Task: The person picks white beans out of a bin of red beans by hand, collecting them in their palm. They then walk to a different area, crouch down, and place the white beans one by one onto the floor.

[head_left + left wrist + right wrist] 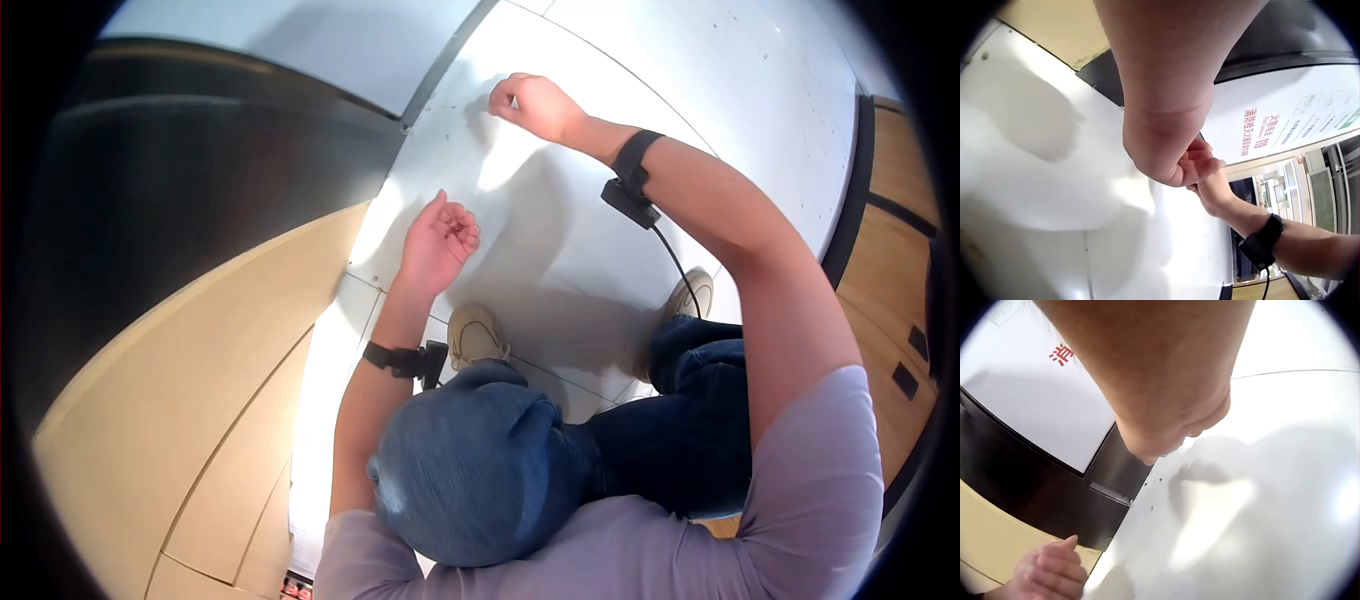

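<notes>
**Head view.** A squatting person reaches the right hand [535,105] out to the white tiled floor [600,230]. Its fingertips are drawn together in a pinch at the tile; what they nip, if anything, is too small to tell. The left hand [440,240] hovers nearer the knees, palm up, fingers loosely curled into a cup; any contents cannot be made out. Judged step: gathering small debris off the floor, 1 bit at a time, into the cupped palm. The next move would call for a fine fingertip grip and a level palm. 2 beige shoes [476,336] stand on the tile. A black skirting band [200,170] and beige cabinet fronts [200,420] lie to the left, wooden panelling [895,260] to the right.

**Left wrist view.** The left hand is seen from behind, fingers bent inward, with the right hand just beyond it. A white wall panel with red print [1266,128] rises behind.

**Right wrist view.** Dark specks [1160,480] dot the glossy tile just beside the skirting, near the right fingertips, which the heel of the hand hides.
</notes>
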